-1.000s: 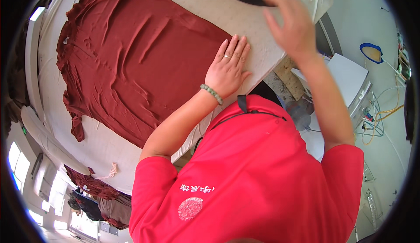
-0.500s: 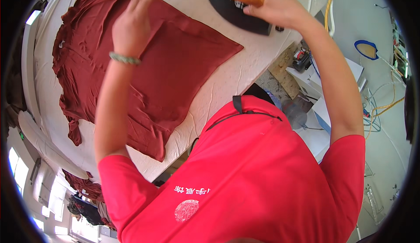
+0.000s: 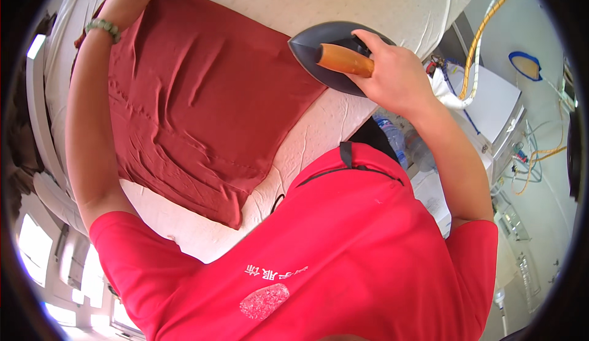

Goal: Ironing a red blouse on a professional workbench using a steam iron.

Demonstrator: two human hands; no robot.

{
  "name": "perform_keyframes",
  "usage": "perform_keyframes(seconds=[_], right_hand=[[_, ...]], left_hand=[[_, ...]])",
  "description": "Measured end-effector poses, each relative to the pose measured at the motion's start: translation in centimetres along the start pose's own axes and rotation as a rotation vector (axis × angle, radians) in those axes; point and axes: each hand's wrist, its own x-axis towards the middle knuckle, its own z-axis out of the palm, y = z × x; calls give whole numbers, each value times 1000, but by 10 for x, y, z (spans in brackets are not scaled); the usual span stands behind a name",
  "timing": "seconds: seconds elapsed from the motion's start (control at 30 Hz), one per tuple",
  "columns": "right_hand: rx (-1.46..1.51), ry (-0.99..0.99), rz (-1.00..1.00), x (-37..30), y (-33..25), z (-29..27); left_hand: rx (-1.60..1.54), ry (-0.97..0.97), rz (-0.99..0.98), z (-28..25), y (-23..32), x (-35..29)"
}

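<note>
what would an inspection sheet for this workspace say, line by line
Surface: pale table cover, creased near its front edge
Job's things: dark red garment spread out, wrinkled; iron with its tip over the garment's right edge, contact unclear
Clutter on the table: nothing seen
Left hand: at the garment's upper left, fingers partly out of frame
Right hand: closed around the iron's wooden handle
Cables: yellow cord beside a white one, right
Surroundings: bright windows, lower left
</note>
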Motion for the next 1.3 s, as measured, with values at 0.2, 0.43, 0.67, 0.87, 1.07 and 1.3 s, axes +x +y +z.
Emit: perform_keyframes(seconds=[0.2,0.43,0.67,0.87,1.07,1.3], right_hand=[[-76,12,-34,36,-36,-2],[-89,-47,-46,126,-106,-11],[-100,-95,-49,208,-163,-18],[-116,40,-85,222,-127,-43],[-278,111,-25,189,-47,-58],[-254,125,-104,180,-14,-49]], left_hand=[[-8,160,-54,9,7,4],[-17,289,-113,22,-5,3],[-128,583,-301,33,19,-18],[-276,1088,-384,80,140,-113],[-728,958,-699,163,318,-221],[-1867,1226,-1298,235,421,-248]])
